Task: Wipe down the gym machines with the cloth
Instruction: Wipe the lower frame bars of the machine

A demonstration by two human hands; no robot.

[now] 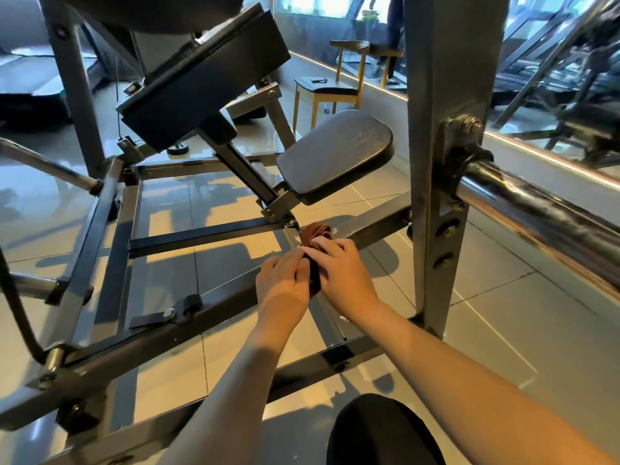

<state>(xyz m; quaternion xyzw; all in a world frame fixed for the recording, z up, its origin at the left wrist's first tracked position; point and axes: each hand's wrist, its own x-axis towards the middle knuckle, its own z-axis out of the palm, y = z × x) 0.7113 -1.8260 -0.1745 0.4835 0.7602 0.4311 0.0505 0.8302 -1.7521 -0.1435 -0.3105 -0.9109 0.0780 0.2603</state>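
Where the cloth lies: brown cloth (315, 233), bunched up on the low grey rail (379, 223) of the machine (100, 236), just under the seat bracket; its darker lower part runs down between the two hands
Left hand: left hand (281, 283) reaches in from the bottom of the view, back upward; fingers (297, 260) bent and close together, tips gripping the cloth's left side
Right hand: right hand (342, 273) lies beside the left, the two almost touching; fingers bent over the cloth, tips pressed into its top fold, holding it
Seat pad: black seat pad (335, 156), tilted, on an angled strut just above the cloth; its surface looks worn
Back board: black back board (201, 72) slopes up to the left, above the seat pad
Post: grey upright post (436, 95) stands right of the hands, with bolts on its face
Bar: chrome bar (543, 213) juts from the post toward the right edge
Floor: glossy tiled floor (486, 297) under the frame, streaked with light and shadow
Chair: wooden chair (332, 89) with a dark seat, well behind the machine
Knee: dark-clad knee (379, 431) at the bottom edge
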